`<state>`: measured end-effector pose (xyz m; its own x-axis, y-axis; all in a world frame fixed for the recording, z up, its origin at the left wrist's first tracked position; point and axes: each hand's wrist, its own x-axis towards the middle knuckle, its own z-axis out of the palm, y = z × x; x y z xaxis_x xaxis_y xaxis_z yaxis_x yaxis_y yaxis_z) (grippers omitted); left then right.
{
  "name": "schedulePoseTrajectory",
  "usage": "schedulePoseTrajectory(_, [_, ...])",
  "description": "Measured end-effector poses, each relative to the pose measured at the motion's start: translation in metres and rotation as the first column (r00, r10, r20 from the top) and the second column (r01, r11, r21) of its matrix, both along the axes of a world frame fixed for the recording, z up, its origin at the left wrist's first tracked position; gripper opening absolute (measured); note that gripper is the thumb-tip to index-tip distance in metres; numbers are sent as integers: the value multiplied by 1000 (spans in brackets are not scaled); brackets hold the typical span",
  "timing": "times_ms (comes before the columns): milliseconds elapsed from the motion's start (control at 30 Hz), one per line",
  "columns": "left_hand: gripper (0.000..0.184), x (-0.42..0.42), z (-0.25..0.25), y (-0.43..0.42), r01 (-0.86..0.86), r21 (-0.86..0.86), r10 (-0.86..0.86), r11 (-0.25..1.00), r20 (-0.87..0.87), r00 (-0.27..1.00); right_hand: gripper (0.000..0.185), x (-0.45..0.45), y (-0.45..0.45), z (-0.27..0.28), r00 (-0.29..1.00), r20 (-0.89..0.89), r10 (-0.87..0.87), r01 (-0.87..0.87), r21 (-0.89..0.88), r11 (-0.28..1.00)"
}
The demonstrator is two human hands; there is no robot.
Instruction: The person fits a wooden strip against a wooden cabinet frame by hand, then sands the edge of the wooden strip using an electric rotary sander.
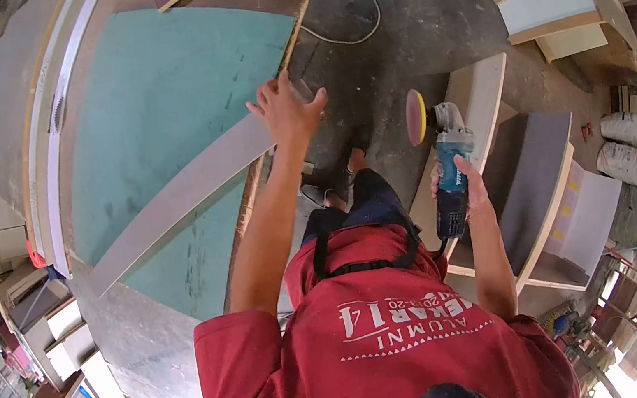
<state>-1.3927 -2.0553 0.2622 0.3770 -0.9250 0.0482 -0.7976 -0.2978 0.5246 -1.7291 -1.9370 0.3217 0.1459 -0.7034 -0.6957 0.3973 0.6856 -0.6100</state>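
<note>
My left hand (290, 112), its fingers and thumb spread, rests on the near-right end of a long curved grey strip (183, 187). The strip lies across a green board (175, 80), and its far end reaches the board's lower left side. In my right hand (473, 184) is a blue and black power sander (451, 165), with the fingers wrapped round its body. Its round yellow-edged pad (415, 117) faces left, away from the strip. The pad touches nothing.
Right of me stands a curved wooden frame with grey panels (535, 173). Another white and wood piece (549, 0) is at the upper right. A cable (367, 34) lies on the dark floor (431, 14). Long strips (52, 149) line the left side.
</note>
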Motion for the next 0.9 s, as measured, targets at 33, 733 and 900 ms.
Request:
schedulePoseTrajectory(33, [66, -6, -1, 0, -1, 5, 1, 1000, -3, 1000, 57, 1, -3, 2, 1000, -10, 15, -15, 8, 1000])
schedulePoseTrajectory(733, [36, 127, -43, 107, -366, -232, 424, 901, 301, 854, 47, 75, -114, -33, 852, 126, 508, -523, 178, 834])
schedulePoseTrajectory(900, [35, 123, -38, 104, -397, -230, 451, 888, 280, 847, 47, 86, -117, -25, 858, 94, 505, -514, 189, 837])
